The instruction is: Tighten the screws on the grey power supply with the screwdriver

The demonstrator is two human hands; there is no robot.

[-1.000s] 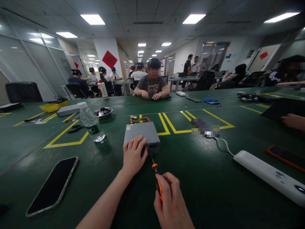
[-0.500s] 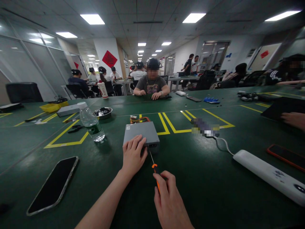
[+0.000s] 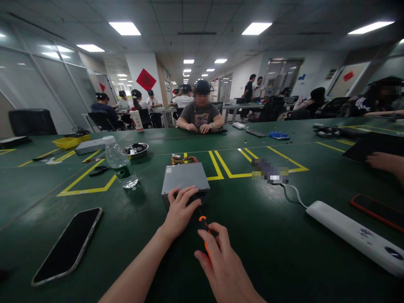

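A grey metal computer power supply (image 3: pixel 184 176) sits on the green table, its bundled cables (image 3: pixel 184 159) behind it. My left hand (image 3: pixel 179 210) lies against its near edge, fingers spread and apart, the thumb close to the screwdriver's shaft. In my right hand (image 3: pixel 222 261) is an orange and black screwdriver (image 3: pixel 203 222), the fingers wrapped round its handle. The shaft points away from me at the near face of the power supply. Its tip is hidden by my left fingers, so I cannot tell whether it sits on a screw.
To the left stand a water bottle (image 3: pixel 121 164) and a metal bowl (image 3: pixel 136 150) of small parts; a phone (image 3: pixel 67 246) lies nearer. A white power strip (image 3: pixel 353 233) and an orange-edged phone (image 3: pixel 378 211) are at right. Across the table sits a person (image 3: pixel 201 111).
My left hand has slid from the top of the power supply down to its near edge. The screwdriver handle has shifted slightly left, and my right thumb has moved out from it.
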